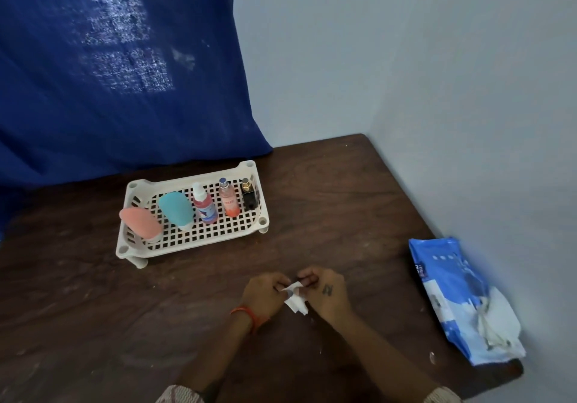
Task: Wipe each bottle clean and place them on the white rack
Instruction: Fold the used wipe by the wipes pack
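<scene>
Both hands pinched one small white wipe (295,300) between them near the desk's (327,190) six o'clock edge, left hand (261,293) and right hand (326,291) closed on it. Five bottles stood on the white rack (190,215) at ten o'clock. The wipe looked limp and light, best held by its edges.

my fingertips (282,285) were tucked behind the wipe (296,300). print on the pack (449,290) and on the bottle (230,199) was too small to read. the frame cut my sleeves (179,395) off.
</scene>
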`<state>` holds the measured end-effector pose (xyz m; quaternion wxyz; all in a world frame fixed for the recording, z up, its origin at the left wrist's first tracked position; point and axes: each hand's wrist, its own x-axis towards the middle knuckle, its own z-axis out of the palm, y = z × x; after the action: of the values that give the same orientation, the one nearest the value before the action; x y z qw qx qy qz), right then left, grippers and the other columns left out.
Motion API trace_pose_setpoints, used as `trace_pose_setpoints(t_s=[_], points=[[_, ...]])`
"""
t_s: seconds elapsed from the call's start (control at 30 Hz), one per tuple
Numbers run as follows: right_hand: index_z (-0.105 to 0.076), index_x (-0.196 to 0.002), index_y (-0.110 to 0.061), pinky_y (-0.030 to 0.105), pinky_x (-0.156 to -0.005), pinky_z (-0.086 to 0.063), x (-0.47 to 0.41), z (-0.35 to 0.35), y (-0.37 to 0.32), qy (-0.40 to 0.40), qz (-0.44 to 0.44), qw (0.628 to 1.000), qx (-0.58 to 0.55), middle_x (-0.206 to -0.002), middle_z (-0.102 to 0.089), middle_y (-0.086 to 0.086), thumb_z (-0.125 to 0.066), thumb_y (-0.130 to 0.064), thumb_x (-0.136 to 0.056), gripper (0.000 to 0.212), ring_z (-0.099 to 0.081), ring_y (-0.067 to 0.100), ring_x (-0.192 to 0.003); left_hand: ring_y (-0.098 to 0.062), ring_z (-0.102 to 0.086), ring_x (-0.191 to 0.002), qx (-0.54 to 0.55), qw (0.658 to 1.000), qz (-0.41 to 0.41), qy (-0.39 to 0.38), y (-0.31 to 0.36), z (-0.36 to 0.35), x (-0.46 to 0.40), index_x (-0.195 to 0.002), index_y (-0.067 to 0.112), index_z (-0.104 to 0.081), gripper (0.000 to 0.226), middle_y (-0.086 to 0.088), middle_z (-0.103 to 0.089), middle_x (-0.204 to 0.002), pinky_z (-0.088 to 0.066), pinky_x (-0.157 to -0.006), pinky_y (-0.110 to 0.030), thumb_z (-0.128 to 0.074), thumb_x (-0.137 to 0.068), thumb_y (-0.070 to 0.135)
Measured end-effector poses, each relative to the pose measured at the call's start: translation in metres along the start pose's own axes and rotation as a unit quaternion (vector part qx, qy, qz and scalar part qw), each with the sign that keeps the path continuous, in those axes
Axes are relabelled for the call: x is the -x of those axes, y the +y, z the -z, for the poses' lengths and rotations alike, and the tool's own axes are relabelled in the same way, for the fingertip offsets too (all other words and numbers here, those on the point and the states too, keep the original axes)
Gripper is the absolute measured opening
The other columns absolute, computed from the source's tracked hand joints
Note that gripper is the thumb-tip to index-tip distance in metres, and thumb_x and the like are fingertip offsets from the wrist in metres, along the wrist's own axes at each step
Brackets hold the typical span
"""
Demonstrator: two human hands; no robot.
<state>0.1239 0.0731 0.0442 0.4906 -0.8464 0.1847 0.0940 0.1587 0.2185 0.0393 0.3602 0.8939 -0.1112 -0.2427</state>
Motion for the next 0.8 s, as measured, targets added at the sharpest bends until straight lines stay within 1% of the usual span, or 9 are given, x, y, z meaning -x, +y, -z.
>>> trace_pose_setpoints(t_s=[0.07,0.1,0.17,0.23,0.33,0.43,0.67,0.73,0.8], points=[[-0.07,-0.089,-0.008,0.01,-0.063,-0.046,0.002,0.011,-0.001,0.004,-0.003,0.999,-0.04,-0.073,-0.063,-0.001,-0.073,-0.002,-0.073,0.017,-0.059,0.01,-0.07,-0.002,-0.056,-0.076,0.022,1.0,-0.007,-0.006,0.009,0.0,0.0,-0.092,0.023,-0.069,0.009,0.007,-0.065,-0.089,-0.039,-0.067,-0.006,-0.064,-0.086,0.019],[-0.07,-0.084,-0.011,0.009,-0.059,-0.045,0.004,0.019,-0.001,0.007,-0.005,0.998,-0.056,-0.069,-0.062,-0.004,-0.074,-0.004,-0.073,0.014,-0.059,0.006,-0.065,-0.004,-0.058,-0.077,0.056,0.998,-0.006,-0.007,0.015,0.0,0.001,-0.087,0.025,-0.067,0.008,0.006,-0.065,-0.087,-0.044,-0.071,-0.011,-0.064,-0.086,0.018],[-0.071,-0.081,-0.012,0.009,-0.055,-0.043,0.008,0.034,-0.004,0.009,-0.006,0.996,-0.083,-0.066,-0.064,-0.006,-0.075,-0.011,-0.074,0.008,-0.058,-0.002,-0.058,-0.015,-0.065,-0.084,0.168,0.985,0.019,-0.019,0.027,0.001,0.001,-0.086,0.019,-0.066,0.007,-0.004,-0.069,-0.091,-0.055,-0.079,-0.031,-0.063,-0.086,0.013],[-0.072,-0.085,-0.011,0.011,-0.058,-0.047,0.014,0.053,-0.003,0.006,-0.012,0.992,-0.125,-0.076,-0.07,0.0,-0.074,-0.015,-0.076,0.01,-0.062,-0.001,-0.065,-0.021,-0.068,-0.092,0.256,0.965,0.026,-0.047,0.046,0.001,0.004,-0.093,0.01,-0.064,0.005,-0.012,-0.069,-0.099,-0.057,-0.08,-0.036,-0.061,-0.089,0.009],[-0.066,-0.089,-0.006,0.025,-0.073,-0.055,0.027,0.081,0.001,-0.011,-0.036,0.974,-0.225,-0.09,-0.071,0.009,-0.071,-0.013,-0.08,0.012,-0.068,0.017,-0.084,-0.021,-0.069,-0.089,0.319,0.946,0.007,-0.061,0.077,-0.005,0.005,-0.1,0.002,-0.058,0.013,-0.014,-0.068,-0.099,-0.058,-0.073,-0.032,-0.062,-0.088,0.005],[-0.061,-0.094,0.001,0.034,-0.073,-0.057,0.044,0.109,0.012,0.004,-0.052,0.945,-0.324,-0.095,-0.07,0.015,-0.067,-0.008,-0.083,0.015,-0.069,0.023,-0.086,-0.017,-0.068,-0.077,0.343,0.938,-0.011,-0.057,0.11,-0.019,0.005,-0.1,0.001,-0.055,0.02,-0.013,-0.068,-0.09,-0.054,-0.061,-0.023,-0.066,-0.083,0.001],[-0.062,-0.09,-0.003,0.026,-0.067,-0.055,0.078,0.161,0.05,0.145,-0.006,0.924,-0.355,-0.09,-0.068,0.016,-0.067,0.008,-0.077,0.018,-0.067,0.022,-0.083,-0.014,-0.064,-0.07,0.334,0.936,-0.029,-0.105,0.167,-0.068,0.0,-0.088,0.008,-0.052,0.027,-0.009,-0.064,-0.079,-0.054,-0.056,-0.022,-0.07,-0.076,-0.008],[-0.065,-0.087,-0.005,0.025,-0.071,-0.054,0.085,0.173,0.064,0.178,0.001,0.917,-0.357,-0.089,-0.071,0.01,-0.068,0.01,-0.075,0.02,-0.068,0.021,-0.084,-0.014,-0.062,-0.069,0.323,0.937,-0.033,-0.127,0.181,-0.084,-0.002,-0.084,0.009,-0.047,0.029,-0.009,-0.061,-0.076,-0.054,-0.054,-0.022,-0.068,-0.077,-0.009],[-0.068,-0.082,-0.009,0.018,-0.068,-0.053,0.092,0.184,0.074,0.197,-0.008,0.91,-0.365,-0.079,-0.073,0.0,-0.066,0.012,-0.075,0.022,-0.069,0.014,-0.078,-0.017,-0.062,-0.072,0.311,0.937,-0.045,-0.151,0.194,-0.099,-0.005,-0.082,0.011,-0.043,0.032,-0.011,-0.061,-0.078,-0.055,-0.057,-0.024,-0.067,-0.078,-0.01]])
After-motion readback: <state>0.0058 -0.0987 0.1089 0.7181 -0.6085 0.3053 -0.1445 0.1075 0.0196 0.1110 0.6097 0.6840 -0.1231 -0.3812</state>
